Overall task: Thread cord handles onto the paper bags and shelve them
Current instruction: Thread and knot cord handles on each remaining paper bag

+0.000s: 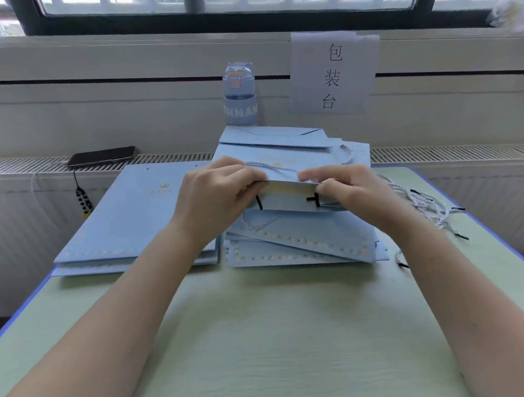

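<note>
A light blue paper bag (288,193) was held just above the middle stack of bags (289,246) on the table (280,322). The left hand (213,199) curled round the bag's left end. The right hand (351,191) pinched its edge beside a black cord tip (315,199). A twisted white cord (270,166) lay across the bag's upper face. Right of the stack lay loose cords (427,207), left of it a second pile of flat bags (124,221), and behind it a bottle (240,96).
</note>
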Demonstrator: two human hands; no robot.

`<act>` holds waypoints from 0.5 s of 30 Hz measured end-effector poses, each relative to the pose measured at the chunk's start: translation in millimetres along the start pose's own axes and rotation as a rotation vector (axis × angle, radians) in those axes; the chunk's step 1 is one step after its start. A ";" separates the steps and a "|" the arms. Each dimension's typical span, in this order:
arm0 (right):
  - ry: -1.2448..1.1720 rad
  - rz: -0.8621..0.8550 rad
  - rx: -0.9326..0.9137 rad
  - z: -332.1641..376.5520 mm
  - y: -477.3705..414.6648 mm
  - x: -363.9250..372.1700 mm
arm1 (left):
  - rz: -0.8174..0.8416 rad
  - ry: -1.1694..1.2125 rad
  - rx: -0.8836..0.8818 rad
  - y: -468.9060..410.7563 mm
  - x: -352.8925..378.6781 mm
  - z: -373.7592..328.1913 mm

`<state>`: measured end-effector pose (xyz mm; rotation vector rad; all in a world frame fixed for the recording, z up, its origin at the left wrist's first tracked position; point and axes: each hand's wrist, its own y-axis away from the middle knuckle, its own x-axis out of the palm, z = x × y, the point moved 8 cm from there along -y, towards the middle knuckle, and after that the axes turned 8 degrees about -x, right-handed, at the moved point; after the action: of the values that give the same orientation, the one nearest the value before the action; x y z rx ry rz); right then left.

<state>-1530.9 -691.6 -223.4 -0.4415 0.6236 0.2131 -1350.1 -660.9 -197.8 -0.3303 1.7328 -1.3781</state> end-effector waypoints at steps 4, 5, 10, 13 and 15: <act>-0.246 -0.069 0.020 -3.8 -1.5 -3.7 | 0.082 0.078 -0.013 4.1 11.0 2.1; -0.315 -0.135 0.029 -6.7 -1.8 -9.1 | 0.096 0.097 -0.030 5.4 12.5 4.4; -0.606 -0.312 0.093 -25.6 -3.7 -20.3 | 0.154 0.167 -0.131 8.7 20.1 12.7; -0.761 -0.405 0.107 -28.0 -3.1 -23.9 | 0.138 0.280 -0.245 8.1 19.4 20.5; -0.786 -0.445 0.102 -26.6 -2.4 -27.3 | 0.160 0.314 -0.258 6.9 20.2 21.1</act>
<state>-1565.5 -707.6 -225.3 -0.3499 -0.2390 -0.0771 -1343.9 -685.8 -213.3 -0.1134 2.1541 -1.1368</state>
